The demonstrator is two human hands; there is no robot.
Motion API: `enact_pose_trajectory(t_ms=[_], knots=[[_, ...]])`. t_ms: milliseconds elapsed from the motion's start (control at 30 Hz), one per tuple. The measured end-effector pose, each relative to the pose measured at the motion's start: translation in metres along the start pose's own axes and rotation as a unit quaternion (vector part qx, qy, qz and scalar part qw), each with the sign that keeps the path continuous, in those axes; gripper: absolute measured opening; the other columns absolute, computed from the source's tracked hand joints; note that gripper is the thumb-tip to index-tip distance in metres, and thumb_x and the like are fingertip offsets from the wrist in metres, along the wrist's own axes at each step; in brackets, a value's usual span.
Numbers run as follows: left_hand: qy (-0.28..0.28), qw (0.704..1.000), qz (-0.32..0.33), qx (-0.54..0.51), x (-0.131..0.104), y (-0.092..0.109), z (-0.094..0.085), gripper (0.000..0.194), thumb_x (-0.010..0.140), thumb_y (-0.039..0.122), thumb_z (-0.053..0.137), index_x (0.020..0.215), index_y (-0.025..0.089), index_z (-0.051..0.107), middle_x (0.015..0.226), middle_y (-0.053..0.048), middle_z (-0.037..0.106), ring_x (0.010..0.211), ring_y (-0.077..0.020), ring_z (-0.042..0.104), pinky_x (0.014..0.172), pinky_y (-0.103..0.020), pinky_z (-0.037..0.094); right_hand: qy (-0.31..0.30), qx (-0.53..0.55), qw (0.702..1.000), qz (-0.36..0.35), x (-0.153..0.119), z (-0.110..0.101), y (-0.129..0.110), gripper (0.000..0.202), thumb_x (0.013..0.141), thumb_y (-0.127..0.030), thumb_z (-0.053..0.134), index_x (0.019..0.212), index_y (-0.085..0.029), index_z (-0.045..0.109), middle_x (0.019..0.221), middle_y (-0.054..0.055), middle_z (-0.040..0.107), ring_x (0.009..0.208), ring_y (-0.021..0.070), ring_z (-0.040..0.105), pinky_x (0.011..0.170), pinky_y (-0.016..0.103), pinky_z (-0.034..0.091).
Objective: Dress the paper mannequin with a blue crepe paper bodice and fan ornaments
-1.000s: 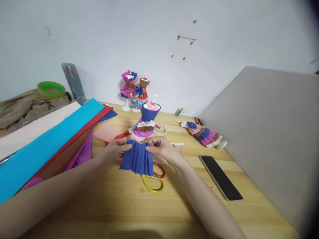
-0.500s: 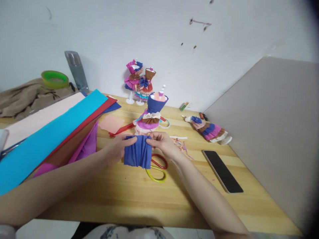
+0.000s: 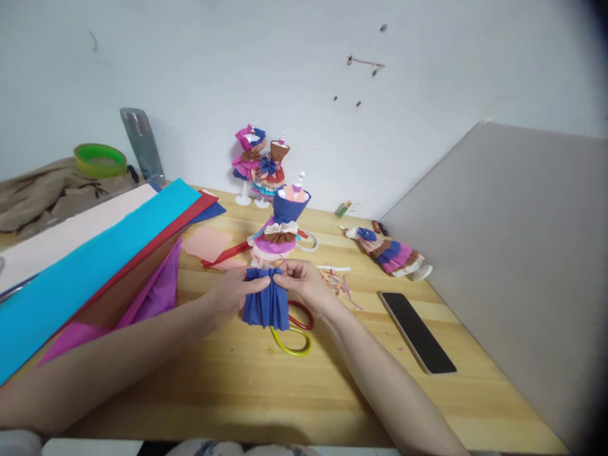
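Observation:
A piece of blue crepe paper (image 3: 265, 307), gathered into pleats along its top edge, hangs between my hands above the table. My left hand (image 3: 236, 290) pinches its upper left part with the thumb in front. At the upper right, my right hand (image 3: 300, 283) pinches the pleats between thumb and fingers. Partly behind the paper lie scissors (image 3: 295, 350) with a red and a yellow handle loop; their blades are hidden. Just beyond my hands stands a small dress form (image 3: 285, 218) in a blue bodice, a pink-purple skirt and a white and brown bow.
Crepe paper sheets (image 3: 95, 272) are stacked at left. Two dressed forms (image 3: 259, 158) stand by the wall; another (image 3: 392, 253) lies at right. A phone (image 3: 418, 332), paper scraps (image 3: 338, 283), a tape roll (image 3: 308, 240), a bottle (image 3: 142, 145) and a green tape ring (image 3: 99, 161) are around.
The blue paper's top edge is bunched tighter, and its lower edge now flares out. My hands have drawn slightly closer together. The whole view has shifted a little.

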State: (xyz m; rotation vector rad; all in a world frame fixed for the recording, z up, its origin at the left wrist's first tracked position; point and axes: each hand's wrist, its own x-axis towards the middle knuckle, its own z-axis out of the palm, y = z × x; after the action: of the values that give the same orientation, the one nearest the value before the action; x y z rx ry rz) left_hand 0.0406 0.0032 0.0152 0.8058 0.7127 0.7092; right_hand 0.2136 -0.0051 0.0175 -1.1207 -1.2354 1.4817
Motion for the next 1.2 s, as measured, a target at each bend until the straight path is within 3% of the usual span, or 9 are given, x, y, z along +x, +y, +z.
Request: enact_pose_trajectory(t_ms=[100, 367, 633, 833, 1000, 1200], knots=[[-0.013, 1.000, -0.002, 0.008, 0.000, -0.001, -0.003, 0.042, 0.058, 0.036, 0.092, 0.083, 0.009, 0.072, 0.073, -0.008, 0.074, 0.066, -0.0189, 0.068, 0.068, -0.030, 0.052, -0.002, -0.001, 1.000, 0.004, 0.000, 0.000, 0.000, 0.046, 0.054, -0.050, 0.088, 0.063, -0.017, 0.057, 0.057, -0.005, 0.056, 0.052, 0.0068, 0.045, 0.055, 0.023, 0.032], [-0.008, 0.998, 0.049, 0.049, 0.010, -0.007, -0.014, 0.039, 0.054, 0.030, 0.092, 0.082, 0.010, 0.071, 0.075, -0.006, 0.075, 0.070, -0.0186, 0.069, 0.076, -0.031, 0.052, -0.013, -0.026, 1.000, 0.006, 0.002, 0.005, 0.003, 0.043, 0.058, -0.046, 0.086, 0.062, -0.017, 0.055, 0.054, -0.007, 0.051, 0.052, 0.0068, 0.041, 0.054, 0.023, 0.028], [0.006, 0.989, 0.070, 0.134, 0.010, -0.007, -0.018, 0.024, 0.065, 0.023, 0.080, 0.082, 0.012, 0.068, 0.073, -0.004, 0.072, 0.067, -0.0187, 0.067, 0.065, -0.028, 0.049, -0.003, -0.017, 1.000, -0.001, 0.006, 0.010, 0.006, 0.036, 0.056, -0.038, 0.086, 0.062, -0.017, 0.058, 0.055, -0.006, 0.055, 0.051, 0.0067, 0.044, 0.054, 0.023, 0.031], [0.004, 0.998, 0.035, 0.051, 0.000, 0.001, -0.007, 0.023, 0.055, 0.010, 0.064, 0.078, 0.011, 0.066, 0.065, -0.004, 0.070, 0.060, -0.0200, 0.066, 0.060, -0.030, 0.050, 0.025, 0.002, 1.000, -0.011, 0.007, 0.006, 0.006, 0.034, 0.056, -0.038, 0.087, 0.061, -0.017, 0.061, 0.055, -0.005, 0.058, 0.051, 0.0070, 0.046, 0.056, 0.023, 0.034], [0.009, 0.998, 0.043, 0.036, -0.002, 0.003, -0.004, 0.017, 0.061, 0.016, 0.073, 0.076, 0.011, 0.067, 0.066, -0.006, 0.071, 0.064, -0.0208, 0.067, 0.068, -0.033, 0.053, 0.033, 0.020, 0.999, -0.010, 0.006, 0.005, 0.005, 0.036, 0.054, -0.042, 0.088, 0.062, -0.017, 0.063, 0.056, -0.004, 0.061, 0.051, 0.0081, 0.048, 0.056, 0.024, 0.038], [-0.011, 0.998, 0.050, 0.037, -0.001, 0.001, -0.006, 0.037, 0.059, 0.035, 0.089, 0.078, 0.010, 0.069, 0.068, -0.007, 0.072, 0.064, -0.0201, 0.069, 0.067, -0.031, 0.054, 0.029, 0.031, 0.999, -0.013, 0.004, 0.008, 0.003, 0.041, 0.051, -0.046, 0.090, 0.060, -0.017, 0.063, 0.055, -0.005, 0.060, 0.050, 0.0077, 0.048, 0.056, 0.024, 0.038]])
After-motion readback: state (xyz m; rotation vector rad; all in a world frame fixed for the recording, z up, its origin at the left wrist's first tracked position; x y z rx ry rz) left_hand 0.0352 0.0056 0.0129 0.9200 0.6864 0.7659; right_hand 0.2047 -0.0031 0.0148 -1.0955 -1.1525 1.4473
